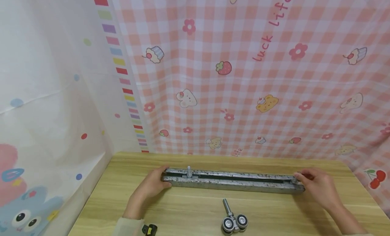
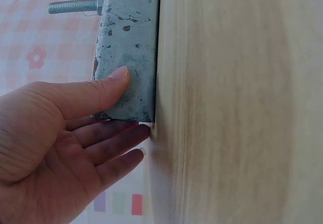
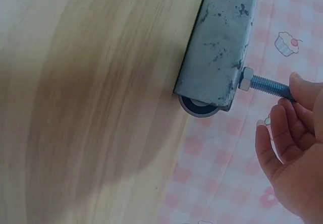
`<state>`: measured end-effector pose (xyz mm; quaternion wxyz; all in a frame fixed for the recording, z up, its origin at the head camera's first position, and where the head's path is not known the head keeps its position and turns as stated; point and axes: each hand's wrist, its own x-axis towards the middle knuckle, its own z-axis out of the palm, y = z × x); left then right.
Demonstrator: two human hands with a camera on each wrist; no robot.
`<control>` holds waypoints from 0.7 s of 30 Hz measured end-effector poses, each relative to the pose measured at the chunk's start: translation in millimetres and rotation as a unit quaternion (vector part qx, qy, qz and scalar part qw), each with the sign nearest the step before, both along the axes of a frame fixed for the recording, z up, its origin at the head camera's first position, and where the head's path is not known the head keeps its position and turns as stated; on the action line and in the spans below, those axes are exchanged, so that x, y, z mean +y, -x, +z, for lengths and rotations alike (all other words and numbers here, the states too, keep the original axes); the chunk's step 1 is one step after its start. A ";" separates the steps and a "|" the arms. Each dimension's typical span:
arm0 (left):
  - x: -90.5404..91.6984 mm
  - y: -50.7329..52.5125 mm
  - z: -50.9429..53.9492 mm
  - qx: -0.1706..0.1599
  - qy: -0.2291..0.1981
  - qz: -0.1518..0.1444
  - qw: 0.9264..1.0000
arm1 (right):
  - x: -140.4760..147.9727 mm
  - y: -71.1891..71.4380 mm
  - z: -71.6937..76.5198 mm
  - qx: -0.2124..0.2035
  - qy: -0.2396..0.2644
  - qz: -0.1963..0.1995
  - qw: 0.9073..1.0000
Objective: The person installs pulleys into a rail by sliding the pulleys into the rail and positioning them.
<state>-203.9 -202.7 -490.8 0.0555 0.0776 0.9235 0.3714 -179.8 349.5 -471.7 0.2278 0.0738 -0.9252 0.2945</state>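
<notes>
A long steel channel rail (image 1: 231, 184), slotted along its top and speckled with worn spots, lies across the wooden table. My left hand (image 1: 153, 182) holds its left end, with the thumb (image 2: 113, 85) on the front face and the other fingers around the end. The threaded bolt (image 3: 270, 85) of a roller hanger stands out of the slot at the right end, and my right hand (image 1: 318, 183) pinches its tip. That hanger's wheel (image 3: 199, 108) sticks partly out of the rail's end. Another bolt (image 1: 189, 171) rises from the slot near the left end.
A loose roller hanger (image 1: 234, 222) with black-and-silver wheels and a bolt lies on the table (image 1: 189, 209) in front of the rail. A small black object with a yellow mark (image 1: 150, 230) is beside my left sleeve. Behind the table hangs a pink checked cloth (image 1: 207, 94).
</notes>
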 end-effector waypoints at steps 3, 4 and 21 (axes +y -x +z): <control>-0.1 1.0 -0.4 0.003 0.002 -0.003 1.000 | -2.0 0.1 0.2 0.000 0.002 0.002 1.000; -0.4 1.4 -0.7 0.005 0.003 -0.004 1.000 | -2.8 0.1 0.2 0.001 0.003 0.002 1.000; -1.9 2.3 -0.6 0.006 0.009 -0.009 1.000 | -21.0 1.7 0.7 0.007 0.009 0.015 1.000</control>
